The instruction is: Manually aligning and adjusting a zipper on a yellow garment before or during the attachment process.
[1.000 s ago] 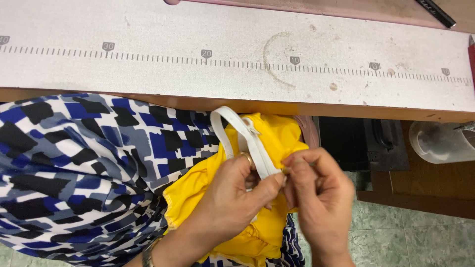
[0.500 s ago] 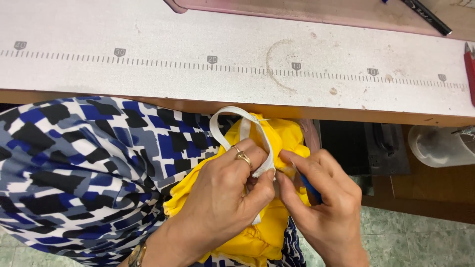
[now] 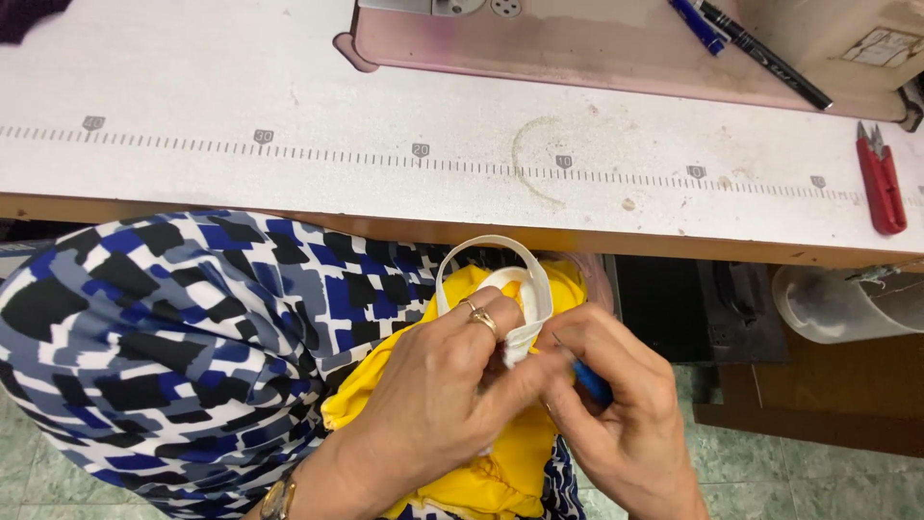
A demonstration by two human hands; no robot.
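Below the table edge (image 3: 462, 229), fingers (image 3: 500, 318) pinch white elastic (image 3: 534, 289).

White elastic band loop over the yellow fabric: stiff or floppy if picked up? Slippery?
Probably floppy but springy: the white elastic band holds an open loop where it stands free, yet folds flat where the left hand pinches it. Likely very light, as it rests on the soft yellow fabric without visibly pressing it down. Its flat woven look suggests fair grip, not slippery.

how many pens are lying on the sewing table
2. A blue pen and a black pen lie side by side at the top right, on the pink sewing machine base, left of the red thread snips. Others may lie out of view.
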